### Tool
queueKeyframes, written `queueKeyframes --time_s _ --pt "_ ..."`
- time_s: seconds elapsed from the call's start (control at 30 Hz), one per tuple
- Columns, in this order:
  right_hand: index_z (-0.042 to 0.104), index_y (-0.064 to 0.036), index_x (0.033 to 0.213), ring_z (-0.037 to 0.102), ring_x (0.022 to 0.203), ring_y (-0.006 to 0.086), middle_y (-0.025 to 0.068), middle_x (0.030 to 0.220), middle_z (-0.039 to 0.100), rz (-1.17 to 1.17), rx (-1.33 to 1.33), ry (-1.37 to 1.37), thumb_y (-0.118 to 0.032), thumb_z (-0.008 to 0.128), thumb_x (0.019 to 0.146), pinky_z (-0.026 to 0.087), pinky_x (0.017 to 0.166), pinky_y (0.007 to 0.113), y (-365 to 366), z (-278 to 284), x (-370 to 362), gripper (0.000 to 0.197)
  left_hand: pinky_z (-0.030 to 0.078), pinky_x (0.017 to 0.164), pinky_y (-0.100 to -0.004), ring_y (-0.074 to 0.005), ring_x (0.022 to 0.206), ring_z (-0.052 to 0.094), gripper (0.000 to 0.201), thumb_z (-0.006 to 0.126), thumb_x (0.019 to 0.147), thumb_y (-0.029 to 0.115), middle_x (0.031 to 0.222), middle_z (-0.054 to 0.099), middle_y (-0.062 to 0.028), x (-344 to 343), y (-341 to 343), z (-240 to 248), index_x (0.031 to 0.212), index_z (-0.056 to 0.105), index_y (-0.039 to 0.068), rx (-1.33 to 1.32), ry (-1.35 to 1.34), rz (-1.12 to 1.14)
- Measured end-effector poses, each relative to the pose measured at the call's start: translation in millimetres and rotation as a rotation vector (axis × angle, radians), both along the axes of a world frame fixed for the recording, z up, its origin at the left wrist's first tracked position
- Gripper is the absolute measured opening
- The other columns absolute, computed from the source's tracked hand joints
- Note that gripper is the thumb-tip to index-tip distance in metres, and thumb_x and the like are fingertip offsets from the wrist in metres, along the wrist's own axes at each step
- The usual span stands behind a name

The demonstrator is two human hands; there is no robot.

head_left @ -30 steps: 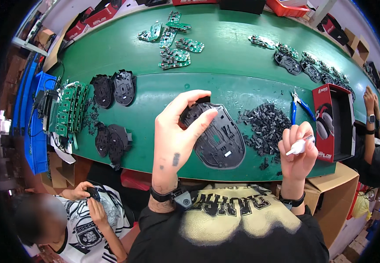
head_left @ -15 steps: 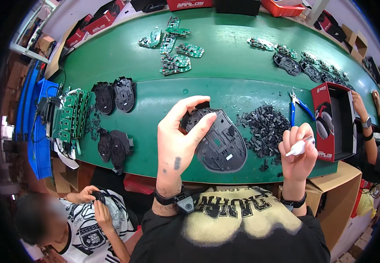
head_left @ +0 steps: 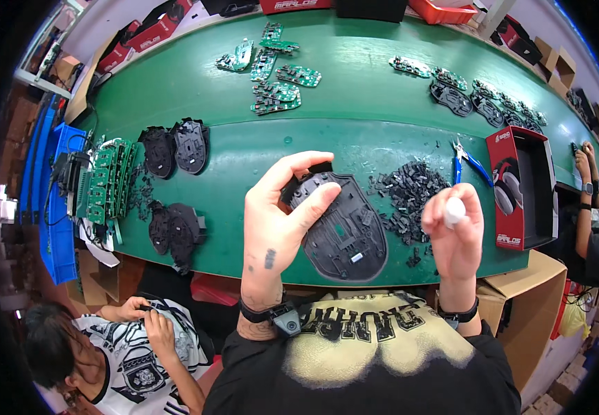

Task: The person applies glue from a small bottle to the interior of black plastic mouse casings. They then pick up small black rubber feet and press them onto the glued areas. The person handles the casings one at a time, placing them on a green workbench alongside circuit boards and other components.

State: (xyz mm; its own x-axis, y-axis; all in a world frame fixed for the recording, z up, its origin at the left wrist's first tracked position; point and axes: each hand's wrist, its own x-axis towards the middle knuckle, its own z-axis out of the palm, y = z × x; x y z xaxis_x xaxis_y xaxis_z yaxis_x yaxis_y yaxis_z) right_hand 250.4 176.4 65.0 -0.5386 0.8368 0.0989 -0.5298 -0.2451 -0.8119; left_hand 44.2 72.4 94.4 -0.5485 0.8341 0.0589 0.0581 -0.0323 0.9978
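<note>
My left hand (head_left: 269,225) grips a black plastic mouse bottom shell (head_left: 350,232) by its upper left edge, thumb on the inner face and fingers behind. The shell is tilted over the table with its ribbed inside facing me; a small white piece shows near its lower end. My right hand (head_left: 460,238) is closed around a small white squeeze bottle (head_left: 455,209), seen end-on, to the right of the shell and apart from it. Between shell and right hand lies a heap of small black plastic parts (head_left: 403,190). Just beyond that hand are blue-handled cutters (head_left: 460,166).
More black shells (head_left: 192,146) and a stack of green circuit boards (head_left: 109,181) stand at left. Several loose boards (head_left: 298,75) lie at the back. A red headphone box (head_left: 510,232) stands on the right. Co-workers sit at lower left and far right; one's hands (head_left: 157,325) hold a dark part.
My right hand has moved slightly left and turned, so the bottle's pointed nozzle has given way to its round white end. My left hand and the shell have barely shifted.
</note>
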Motion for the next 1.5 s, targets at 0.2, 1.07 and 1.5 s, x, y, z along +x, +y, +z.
queueKeyframes --time_s 0.2,1.07,1.5 --pt "0.057 -0.0020 0.116 0.059 0.101 0.0174 0.0093 0.110 0.064 0.133 0.489 -0.529 -0.004 0.060 0.085 0.044 0.091 0.032 26.5 -2.4 -36.2 0.031 0.044 0.074 -0.0199 -0.0077 0.083 0.051 0.033 0.073 0.079 0.008 0.093 0.055 -0.0005 -21.0 -18.0 -14.9 0.110 0.063 0.001 -0.011 -0.012 0.108" --pt "0.066 -0.0021 0.082 0.062 0.066 0.0162 0.0073 0.073 0.062 0.093 0.835 -0.814 -0.011 0.075 0.073 0.050 0.058 0.026 -6.7 37.0 -97.6 0.015 0.040 0.077 -0.0209 -0.0083 0.084 0.047 0.033 0.073 0.079 0.009 0.091 0.053 0.0012 -26.3 -18.0 -22.6 0.108 0.061 0.001 0.037 0.174 0.285" --pt "0.067 -0.0046 0.086 0.062 0.080 0.0239 0.0079 0.083 0.065 0.027 0.916 -0.812 -0.005 0.072 0.072 0.049 0.071 0.033 -16.2 21.3 -102.6 0.015 0.044 0.079 -0.0222 -0.0086 0.087 0.052 0.033 0.072 0.079 0.005 0.100 0.058 -0.0022 -26.0 -13.1 -41.4 0.109 0.060 -0.001 0.081 0.134 0.258"
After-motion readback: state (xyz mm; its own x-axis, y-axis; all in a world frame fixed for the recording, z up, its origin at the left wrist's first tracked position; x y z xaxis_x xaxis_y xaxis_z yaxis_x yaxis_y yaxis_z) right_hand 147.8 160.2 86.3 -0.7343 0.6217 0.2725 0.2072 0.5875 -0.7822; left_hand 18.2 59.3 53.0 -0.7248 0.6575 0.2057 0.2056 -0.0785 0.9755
